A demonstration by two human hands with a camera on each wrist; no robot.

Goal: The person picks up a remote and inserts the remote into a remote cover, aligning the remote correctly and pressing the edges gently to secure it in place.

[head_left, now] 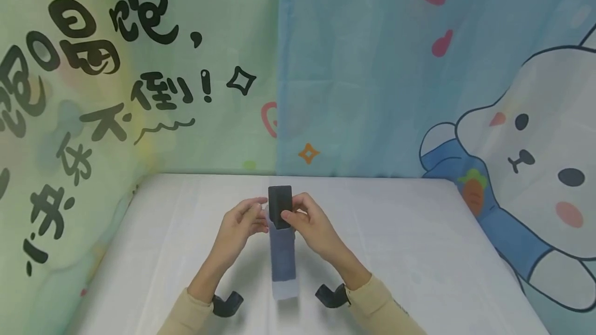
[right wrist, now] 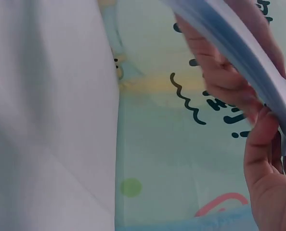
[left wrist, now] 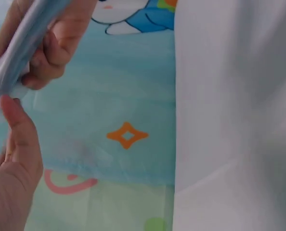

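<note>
A long, flat blue-grey strip (head_left: 283, 255) with a paler lower end hangs upright over the white table. At its top is a black rectangular piece (head_left: 279, 200); what kind of thing it is I cannot tell. My right hand (head_left: 318, 229) pinches the black piece from the right, thumb across its front. My left hand (head_left: 236, 229) is at the left edge, its fingers loosely extended and the fingertips right beside the strip. In the right wrist view the strip (right wrist: 239, 53) looks layered and slightly bowed, and the left hand (right wrist: 220, 67) is blurred behind it.
The white-covered table (head_left: 186, 216) spreads under both hands. Behind it hang a green curtain (head_left: 223, 133) with black lettering and a blue curtain (head_left: 354, 92) with a cartoon animal. Black camera mounts (head_left: 228, 305) stick out at both wrists.
</note>
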